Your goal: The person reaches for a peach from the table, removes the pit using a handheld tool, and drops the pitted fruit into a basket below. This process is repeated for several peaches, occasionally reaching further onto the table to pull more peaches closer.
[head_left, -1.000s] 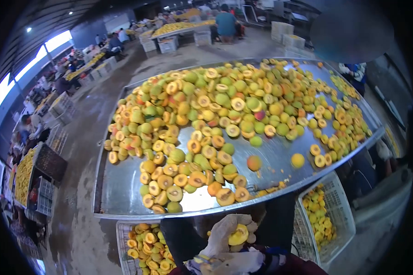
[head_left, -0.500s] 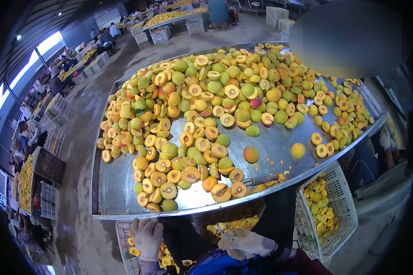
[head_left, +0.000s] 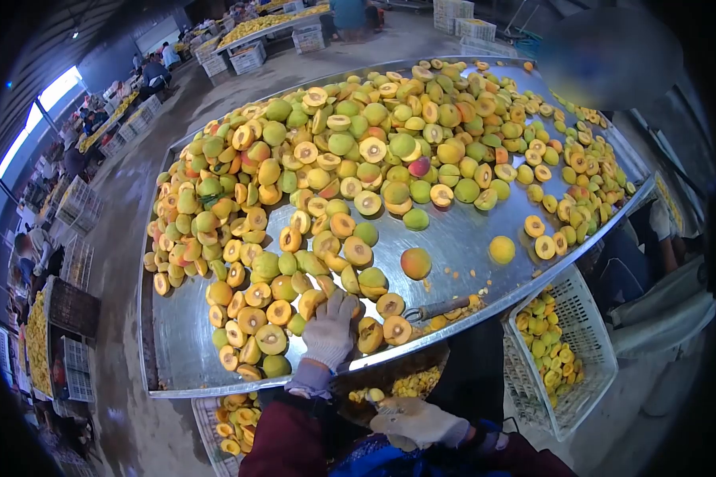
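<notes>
Reaching onto the desk (head_left: 177, 342), our left hand (head_left: 328, 332) touches halved fruit (head_left: 309, 304), though whether its grip or our right hand's (head_left: 422, 424) is closed we cannot tell.

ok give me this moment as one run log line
left hand: gloved, at halved fruit on tray | right hand: gloved, off tray's near edge, grip unclear | tool: lying on tray

Halved fruit (head_left: 271, 339) across the metal table (head_left: 184, 334), crates (head_left: 598, 350) below its near edge, apparently more tables (head_left: 272, 29) behind.
</notes>
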The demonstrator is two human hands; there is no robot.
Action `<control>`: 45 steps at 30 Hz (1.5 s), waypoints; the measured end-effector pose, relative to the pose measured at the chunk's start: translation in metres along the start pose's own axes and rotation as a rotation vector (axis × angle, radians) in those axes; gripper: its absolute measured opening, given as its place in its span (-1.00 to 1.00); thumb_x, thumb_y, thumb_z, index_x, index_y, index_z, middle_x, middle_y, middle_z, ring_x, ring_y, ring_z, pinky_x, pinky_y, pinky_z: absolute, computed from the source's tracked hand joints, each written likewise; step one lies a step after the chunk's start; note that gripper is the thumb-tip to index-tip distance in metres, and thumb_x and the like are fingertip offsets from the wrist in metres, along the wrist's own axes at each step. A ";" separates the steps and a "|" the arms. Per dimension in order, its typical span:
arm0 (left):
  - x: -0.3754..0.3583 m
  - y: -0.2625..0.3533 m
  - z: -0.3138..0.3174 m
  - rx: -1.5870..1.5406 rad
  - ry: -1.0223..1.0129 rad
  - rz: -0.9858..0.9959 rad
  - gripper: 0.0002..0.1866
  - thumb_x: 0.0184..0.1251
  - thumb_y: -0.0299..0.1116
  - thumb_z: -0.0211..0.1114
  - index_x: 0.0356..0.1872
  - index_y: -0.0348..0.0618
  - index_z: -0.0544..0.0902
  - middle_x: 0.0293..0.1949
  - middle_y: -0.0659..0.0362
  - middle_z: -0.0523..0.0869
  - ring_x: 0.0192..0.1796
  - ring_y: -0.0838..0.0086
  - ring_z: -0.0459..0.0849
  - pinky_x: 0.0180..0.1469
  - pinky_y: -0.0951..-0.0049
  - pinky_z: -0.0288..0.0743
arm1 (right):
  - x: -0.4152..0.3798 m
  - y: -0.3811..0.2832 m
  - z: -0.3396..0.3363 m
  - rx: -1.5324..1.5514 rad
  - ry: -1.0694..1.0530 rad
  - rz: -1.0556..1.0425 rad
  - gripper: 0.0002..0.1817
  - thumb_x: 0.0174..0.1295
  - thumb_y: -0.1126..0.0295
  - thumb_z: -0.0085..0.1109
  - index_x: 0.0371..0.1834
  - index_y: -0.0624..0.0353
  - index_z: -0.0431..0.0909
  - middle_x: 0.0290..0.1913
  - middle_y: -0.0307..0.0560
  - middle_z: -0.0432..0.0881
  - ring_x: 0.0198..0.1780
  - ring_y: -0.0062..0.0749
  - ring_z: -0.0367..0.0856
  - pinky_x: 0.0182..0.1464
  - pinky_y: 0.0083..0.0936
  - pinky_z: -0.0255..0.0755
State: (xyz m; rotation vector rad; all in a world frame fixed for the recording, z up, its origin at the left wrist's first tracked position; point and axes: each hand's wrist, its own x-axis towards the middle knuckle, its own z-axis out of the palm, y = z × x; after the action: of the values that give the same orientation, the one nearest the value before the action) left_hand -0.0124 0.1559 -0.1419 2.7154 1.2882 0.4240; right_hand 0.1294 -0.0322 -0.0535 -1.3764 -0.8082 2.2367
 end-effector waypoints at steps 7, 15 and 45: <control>-0.002 0.000 -0.010 0.031 -0.116 -0.032 -0.48 -0.04 -0.25 0.44 0.01 -0.02 0.51 -0.04 0.00 0.54 -0.01 0.06 0.59 -0.06 0.12 0.55 | -0.004 0.002 -0.004 -0.054 -0.009 -0.028 -0.63 0.31 -0.05 0.12 -0.32 0.04 0.40 -0.59 -0.30 0.44 -0.59 -0.61 0.44 -0.53 -0.61 0.35; -0.026 -0.009 -0.045 -1.665 -0.087 -0.616 -0.49 0.33 -0.26 0.23 0.22 -0.31 0.39 0.04 -0.02 0.59 -0.04 0.34 0.65 -0.08 0.40 0.60 | -0.006 -0.004 -0.007 -0.286 0.062 -0.064 -0.67 0.33 0.00 0.08 -0.22 0.04 0.47 -0.51 -0.25 0.52 -0.48 -0.45 0.55 -0.43 -0.50 0.45; -0.103 0.119 -0.108 -1.795 0.321 -0.542 -0.38 0.50 0.07 0.01 0.18 -0.39 0.34 0.09 -0.19 0.57 0.04 0.10 0.65 0.10 0.17 0.58 | -0.011 0.010 0.034 -1.011 0.545 -0.866 -0.80 0.27 0.21 0.15 -0.09 -0.05 0.56 -0.25 -0.14 0.59 -0.38 -0.27 0.66 -0.46 -0.38 0.56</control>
State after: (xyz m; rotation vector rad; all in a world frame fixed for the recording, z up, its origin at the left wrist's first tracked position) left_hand -0.0177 -0.0014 -0.0344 0.8062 0.7897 1.1555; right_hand 0.1035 -0.0552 -0.0403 -1.4405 -1.9366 0.7060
